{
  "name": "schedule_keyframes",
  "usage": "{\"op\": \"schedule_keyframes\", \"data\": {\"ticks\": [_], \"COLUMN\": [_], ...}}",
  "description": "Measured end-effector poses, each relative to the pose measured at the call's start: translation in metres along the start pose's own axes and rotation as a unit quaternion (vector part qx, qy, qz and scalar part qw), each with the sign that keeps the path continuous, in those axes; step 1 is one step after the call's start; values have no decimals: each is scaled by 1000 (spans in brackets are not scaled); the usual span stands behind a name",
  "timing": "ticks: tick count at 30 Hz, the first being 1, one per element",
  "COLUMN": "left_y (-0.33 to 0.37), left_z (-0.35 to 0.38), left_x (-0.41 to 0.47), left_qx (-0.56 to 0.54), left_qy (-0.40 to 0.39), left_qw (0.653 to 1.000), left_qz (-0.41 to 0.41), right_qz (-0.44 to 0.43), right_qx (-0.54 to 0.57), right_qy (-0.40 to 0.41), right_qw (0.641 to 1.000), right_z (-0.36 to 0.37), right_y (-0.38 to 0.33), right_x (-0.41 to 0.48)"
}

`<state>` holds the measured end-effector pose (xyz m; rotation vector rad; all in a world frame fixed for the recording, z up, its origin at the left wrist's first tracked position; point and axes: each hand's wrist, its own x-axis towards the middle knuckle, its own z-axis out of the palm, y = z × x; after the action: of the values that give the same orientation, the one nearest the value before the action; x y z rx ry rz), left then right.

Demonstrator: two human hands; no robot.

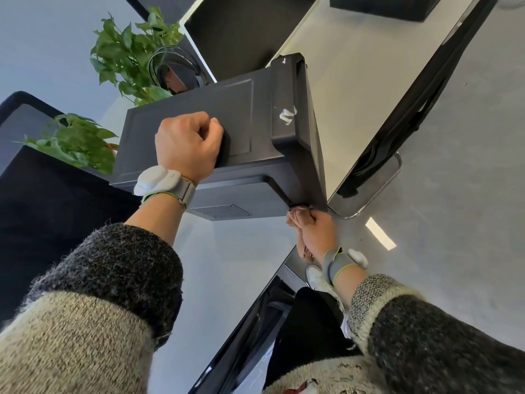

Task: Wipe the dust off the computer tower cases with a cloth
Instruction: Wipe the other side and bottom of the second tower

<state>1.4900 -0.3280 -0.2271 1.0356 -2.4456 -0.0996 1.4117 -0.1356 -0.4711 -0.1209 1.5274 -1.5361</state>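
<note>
The computer tower case [244, 109] is matte black with a white sticker scrap [287, 115]. The cloth [303, 248] is pinkish beige. The knit sleeves [108, 280] are flecked charcoal banded with cream; the wristbands [184, 191] grey, edged lime. Plant leaves [125, 49] are green, the table [355, 66] off-white.

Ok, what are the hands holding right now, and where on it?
The left hand grips the computer tower on its side panel; the right hand holds a bunched cloth against the tower's bottom corner.
</note>
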Motion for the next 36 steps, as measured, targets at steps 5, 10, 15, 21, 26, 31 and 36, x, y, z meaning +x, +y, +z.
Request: {"op": "schedule_keyframes", "data": {"ticks": [5,10,15,21,26,31,36], "left_y": [0,-1,0,0,-1,2,0], "left_z": [3,2,3,4,2,1,3], "left_x": [0,1,-1,1,0,-1,0], "left_qx": [-10,-10,-5,-10,-7,-6,-10], "left_qy": [-4,-3,-1,1,1,-1,0], "left_qw": [1000,1000,1000,1000,1000,1000,1000], "left_qz": [1,-8,-13,-15,-17,-12,-12], "right_qz": [57,23,30,18,-44,16,-85], "right_qx": [-161,-62,-66,-5,-24,-130,-52], "right_qy": [44,20,15,-17,-7,19,31], "right_qw": [984,998,997,1000,999,991,995], "right_z": [-36,-1,-5,9,12,8,23], "right_y": [53,-8,1,-14,-17,-19,-27], "right_x": [45,3,8,4,-13,-6,-23]}}
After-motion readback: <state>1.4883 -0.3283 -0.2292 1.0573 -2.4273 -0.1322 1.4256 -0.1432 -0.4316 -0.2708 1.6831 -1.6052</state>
